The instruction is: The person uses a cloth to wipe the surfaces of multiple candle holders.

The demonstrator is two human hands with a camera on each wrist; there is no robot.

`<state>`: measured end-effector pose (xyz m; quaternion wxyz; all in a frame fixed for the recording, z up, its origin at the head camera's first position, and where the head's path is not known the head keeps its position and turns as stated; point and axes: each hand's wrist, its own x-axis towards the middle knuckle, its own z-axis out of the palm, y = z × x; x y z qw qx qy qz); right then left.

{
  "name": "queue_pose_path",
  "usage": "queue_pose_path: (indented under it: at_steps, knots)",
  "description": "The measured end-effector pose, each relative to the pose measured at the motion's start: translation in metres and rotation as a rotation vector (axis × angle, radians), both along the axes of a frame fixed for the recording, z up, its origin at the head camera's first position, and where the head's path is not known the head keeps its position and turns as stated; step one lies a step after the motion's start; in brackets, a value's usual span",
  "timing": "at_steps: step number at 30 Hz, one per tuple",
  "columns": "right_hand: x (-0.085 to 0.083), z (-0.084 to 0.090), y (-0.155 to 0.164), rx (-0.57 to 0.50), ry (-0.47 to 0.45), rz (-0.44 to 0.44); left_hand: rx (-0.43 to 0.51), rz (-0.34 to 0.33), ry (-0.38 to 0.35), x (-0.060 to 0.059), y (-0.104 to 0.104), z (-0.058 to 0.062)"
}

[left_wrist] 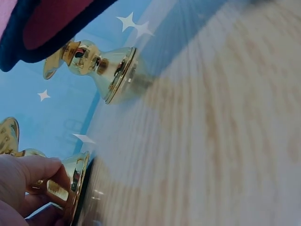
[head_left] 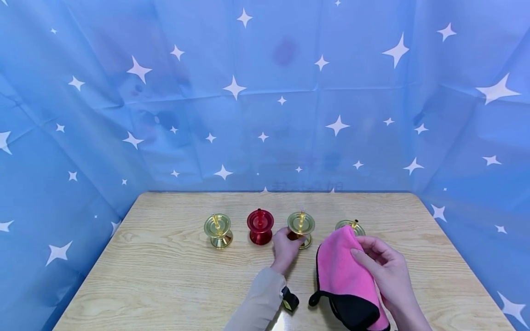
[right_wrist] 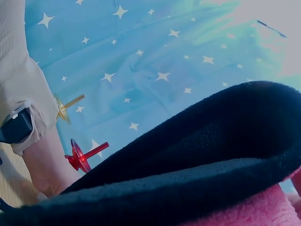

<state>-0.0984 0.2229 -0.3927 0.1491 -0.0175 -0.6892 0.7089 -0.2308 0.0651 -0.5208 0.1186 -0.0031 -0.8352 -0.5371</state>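
Note:
My left hand [head_left: 286, 250] grips the lower part of a gold candle holder [head_left: 301, 222] that stands upright on the table. In the left wrist view, fingers and thumb [left_wrist: 40, 168] pinch its stem just above the flared base [left_wrist: 77, 181]. A pink cloth with black edging [head_left: 345, 266] hangs from my right hand [head_left: 389, 271], pinched between thumb and fingers. Behind the cloth stands another gold candle holder [head_left: 345, 225], partly hidden in the head view; the left wrist view shows its stem and base [left_wrist: 117, 75]. In the right wrist view the cloth's dark fold [right_wrist: 225, 127] covers much of the picture.
A red candle holder [head_left: 260, 225] stands just left of my left hand, and a further gold one [head_left: 218, 230] farther left. All are in a row on the wooden table [head_left: 157, 276]. A blue star-patterned curtain [head_left: 281, 119] hangs behind. A black device [head_left: 290, 299] is strapped to the left wrist.

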Motion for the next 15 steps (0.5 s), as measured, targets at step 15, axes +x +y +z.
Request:
queue_pose_path:
  at_steps: [15]
  knots:
    - [-0.0005,0.001,-0.0018,-0.019,0.013,0.008,-0.101,0.024,0.01,-0.003,0.0018,-0.0051]
